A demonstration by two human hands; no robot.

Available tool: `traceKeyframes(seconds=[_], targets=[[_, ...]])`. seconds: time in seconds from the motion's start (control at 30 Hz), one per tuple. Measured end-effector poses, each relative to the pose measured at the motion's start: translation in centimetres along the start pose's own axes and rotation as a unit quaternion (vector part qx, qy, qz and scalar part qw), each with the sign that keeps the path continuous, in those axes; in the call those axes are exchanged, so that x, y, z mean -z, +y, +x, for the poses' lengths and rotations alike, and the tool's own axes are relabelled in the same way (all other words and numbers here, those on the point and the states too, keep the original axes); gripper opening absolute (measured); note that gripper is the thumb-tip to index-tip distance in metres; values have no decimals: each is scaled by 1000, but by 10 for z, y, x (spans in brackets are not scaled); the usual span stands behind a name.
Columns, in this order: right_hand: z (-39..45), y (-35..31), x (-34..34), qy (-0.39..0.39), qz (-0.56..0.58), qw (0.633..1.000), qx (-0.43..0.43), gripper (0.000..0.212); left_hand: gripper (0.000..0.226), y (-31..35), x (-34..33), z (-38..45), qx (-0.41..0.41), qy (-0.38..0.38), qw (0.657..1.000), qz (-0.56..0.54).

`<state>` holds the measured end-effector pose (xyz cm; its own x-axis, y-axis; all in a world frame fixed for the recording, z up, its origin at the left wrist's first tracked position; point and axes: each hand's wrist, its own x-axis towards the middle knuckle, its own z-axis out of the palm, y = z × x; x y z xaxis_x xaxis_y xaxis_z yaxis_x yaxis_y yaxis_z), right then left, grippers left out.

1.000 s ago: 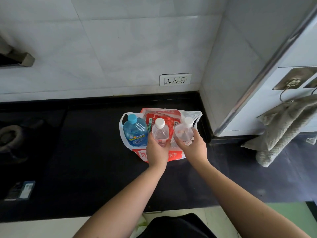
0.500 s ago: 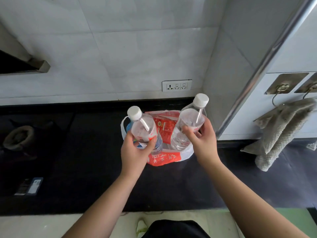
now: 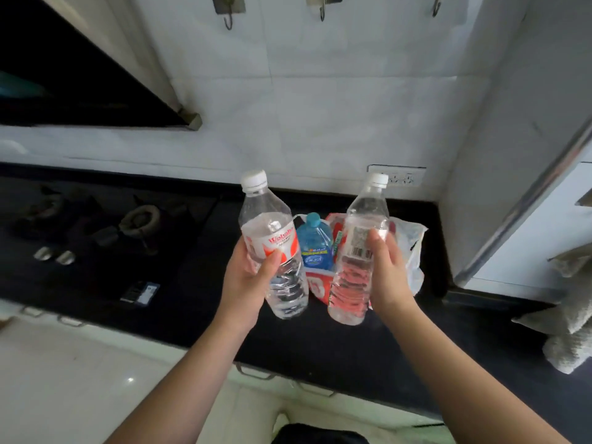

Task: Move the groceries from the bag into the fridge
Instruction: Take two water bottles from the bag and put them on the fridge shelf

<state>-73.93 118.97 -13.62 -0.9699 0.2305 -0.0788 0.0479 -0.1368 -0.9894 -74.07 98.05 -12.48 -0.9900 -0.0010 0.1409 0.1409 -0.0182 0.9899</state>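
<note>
the left hand (image 3: 248,280) is gripping a clear water bottle (image 3: 272,245) and the right hand (image 3: 389,277) is gripping a second clear bottle (image 3: 360,251), both lifted above the black counter (image 3: 192,283), while a blue bottle (image 3: 314,243) is standing in the plastic bag (image 3: 413,251) behind them.

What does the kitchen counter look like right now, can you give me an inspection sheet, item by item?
Surface: black counter, gas hob at left.
Job's things: plastic bag on counter, blue bottle inside; two clear bottles lifted out.
Clutter: small dark packet near the counter's front edge.
Grippers: left hand grips left bottle; right hand grips right bottle.
Cables: nothing seen.
Surroundings: wall socket, hooks, towel at right.
</note>
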Motion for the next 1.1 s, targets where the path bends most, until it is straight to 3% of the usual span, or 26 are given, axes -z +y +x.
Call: traceKeyframes(seconds=[0.17,0.33,0.4,0.47,0.6,0.73,0.87,1.1], targets=[[-13,-2,-37,-60,7,997,-37,18,67,8,43,-23,55,57,997,-20],[-30,-6,-84,-130,-18,991,-37,44,79,11,104,-45,87,101,991,-30],[-38,-7,-106,-143,-2,988,-52,55,70,13,128,-57,99,121,987,-35],[-46,-6,-132,-147,19,986,-72,49,57,15,155,-70,114,149,981,-55],[-69,-2,-192,-183,36,979,-89,49,80,20,217,-101,136,192,967,-100],[-106,5,-261,-225,30,969,-99,38,59,31,286,-138,143,232,957,-100],[-145,16,-328,-259,17,960,-105,38,80,38,354,-176,133,252,954,-88],[-201,29,-431,-330,6,934,-140,34,72,51,449,-249,116,329,931,-112]])
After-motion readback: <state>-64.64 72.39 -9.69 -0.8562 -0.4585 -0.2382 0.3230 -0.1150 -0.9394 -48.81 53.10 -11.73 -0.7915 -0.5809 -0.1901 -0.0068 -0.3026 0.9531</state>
